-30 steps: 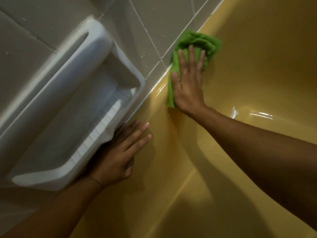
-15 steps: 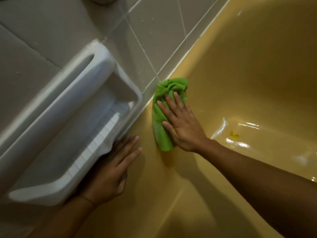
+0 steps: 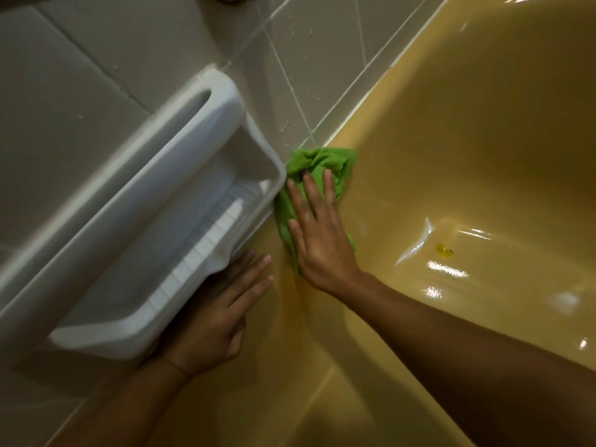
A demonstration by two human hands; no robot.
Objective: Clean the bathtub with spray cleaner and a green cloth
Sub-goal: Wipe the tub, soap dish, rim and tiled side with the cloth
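The yellow bathtub (image 3: pixel 467 150) fills the right and lower part of the view, its bottom wet and shiny. A crumpled green cloth (image 3: pixel 317 162) lies against the tub's upper wall, just below the tile line and next to the soap dish corner. My right hand (image 3: pixel 317 233) presses flat on the cloth with straight fingers. My left hand (image 3: pixel 213 317) rests flat on the tub rim with its fingers straight, partly hidden under the soap dish. No spray cleaner is in view.
A white wall-mounted soap dish with a grab bar (image 3: pixel 154 227) juts out at the left, over my left hand. Grey wall tiles (image 3: pixel 316 53) with water drops run above the tub. A small yellow speck (image 3: pixel 444 250) lies on the tub floor.
My right hand has slid the green cloth down along the tub's rim, from far up the wall to right beside the soap dish. My left hand has stayed in place.
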